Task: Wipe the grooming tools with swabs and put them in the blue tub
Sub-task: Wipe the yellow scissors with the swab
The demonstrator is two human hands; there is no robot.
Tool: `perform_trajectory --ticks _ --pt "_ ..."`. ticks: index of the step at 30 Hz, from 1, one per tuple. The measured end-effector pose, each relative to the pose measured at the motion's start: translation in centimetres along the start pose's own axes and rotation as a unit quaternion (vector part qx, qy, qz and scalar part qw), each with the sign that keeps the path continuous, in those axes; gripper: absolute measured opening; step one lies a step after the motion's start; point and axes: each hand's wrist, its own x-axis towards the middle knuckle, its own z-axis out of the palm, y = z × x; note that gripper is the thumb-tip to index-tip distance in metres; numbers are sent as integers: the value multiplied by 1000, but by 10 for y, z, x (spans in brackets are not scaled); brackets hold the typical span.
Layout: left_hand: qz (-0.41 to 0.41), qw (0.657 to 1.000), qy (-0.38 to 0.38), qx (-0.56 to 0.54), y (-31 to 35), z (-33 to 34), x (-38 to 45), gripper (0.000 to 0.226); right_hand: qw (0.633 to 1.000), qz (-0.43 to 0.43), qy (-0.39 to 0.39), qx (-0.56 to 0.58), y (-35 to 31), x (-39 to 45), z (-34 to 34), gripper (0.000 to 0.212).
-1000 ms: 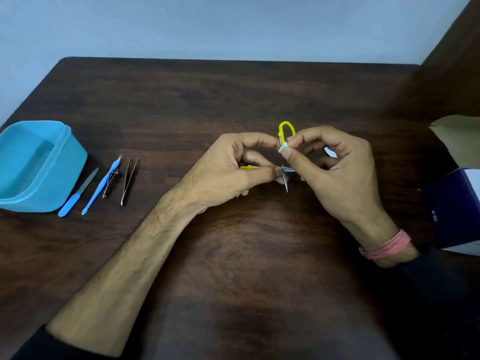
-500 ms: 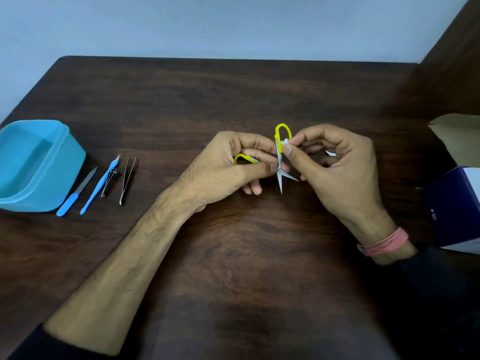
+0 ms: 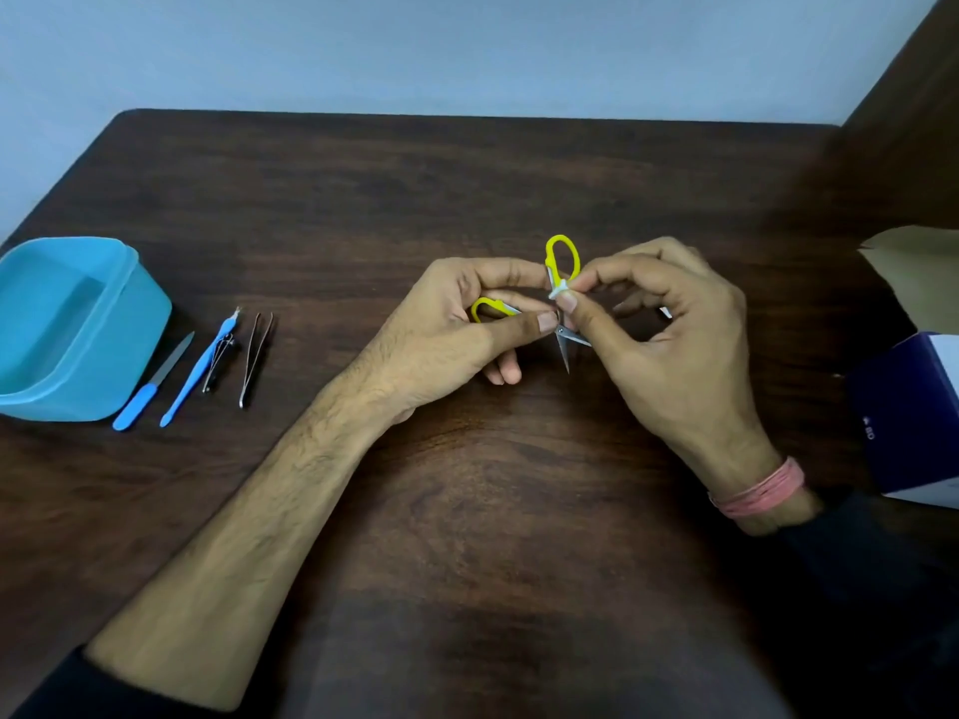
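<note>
Small yellow-handled scissors [image 3: 562,251] are held above the middle of the dark wooden table, blades spread and pointing down. My left hand [image 3: 446,324] grips one yellow handle loop between thumb and fingers. My right hand [image 3: 669,345] pinches a white swab [image 3: 561,291] against the shank of the other handle, just below the upper loop. The blue tub [image 3: 78,324] stands open at the left edge. Beside it lie a blue-handled nail file [image 3: 150,384], a blue cuticle tool [image 3: 200,368], a nail clipper [image 3: 220,358] and metal tweezers [image 3: 256,358].
A dark blue and white box [image 3: 908,412] sits at the right table edge, with a tan cardboard piece [image 3: 918,262] behind it. A brown wooden panel rises at the far right. The table's back edge meets a pale wall.
The scissors' blades have come into view and spread wider. The swab has slid along the shank below the upper loop. Both hands stay at the table's middle.
</note>
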Motion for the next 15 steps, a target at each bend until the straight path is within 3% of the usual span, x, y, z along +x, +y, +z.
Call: perform_trajectory --ticks 15 --pt "-2 999 -26 24 -3 0 -1 33 993 95 29 70 0 -1 -4 4"
